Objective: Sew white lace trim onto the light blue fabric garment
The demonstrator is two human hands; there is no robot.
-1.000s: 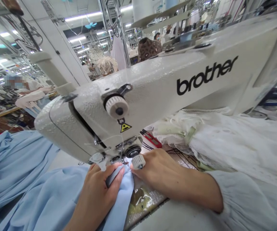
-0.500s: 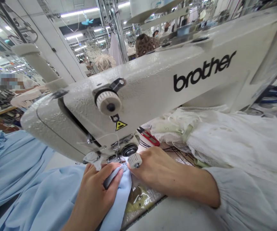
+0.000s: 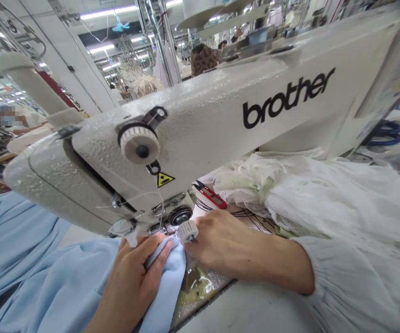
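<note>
While the left hand (image 3: pixel 130 277) is clenching a fold of pale blue cloth (image 3: pixel 167 277) under the presser foot (image 3: pixel 125 229) of the Brother sewing machine (image 3: pixel 200 120), the right hand (image 3: pixel 231 245) is resting open beside it, grasping nothing, next to a white knurled knob (image 3: pixel 188 230). The rest of the cloth is spreading toward the worktop's (image 3: pixel 241 310) left side.

Pale blue cloth (image 3: pixel 64 282) filled the area under the left hand (image 3: pixel 130 282); white eyelet fabric (image 3: pixel 325 199) lay beyond the right hand (image 3: pixel 241 249), near red-and-black thread snips (image 3: pixel 210 194) and an off-white sewing machine (image 3: pixel 203 125).
</note>
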